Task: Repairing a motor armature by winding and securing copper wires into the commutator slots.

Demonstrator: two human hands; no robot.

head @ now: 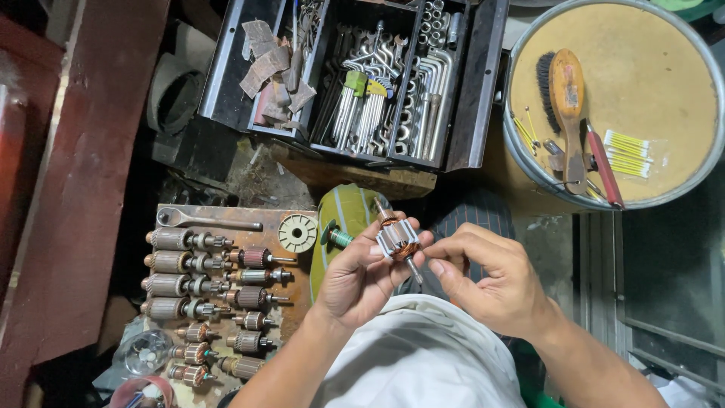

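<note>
My left hand (359, 276) holds a small motor armature (397, 239) by its silver laminated core, copper windings showing at one end. My right hand (487, 279) pinches the lower tip of its steel shaft between thumb and forefinger. The armature is tilted, held above my lap and a white cloth (423, 355). A green-handled screwdriver (338, 236) lies just left of my left fingers.
Several more armatures (198, 291) lie in rows on a rusty board (302, 291) at left, with a ratchet wrench (204, 220) and a cream plastic fan disc (297, 233). An open metal toolbox (355, 75) of wrenches sits ahead. A round tray (627, 98) at right holds a wooden brush and cotton swabs.
</note>
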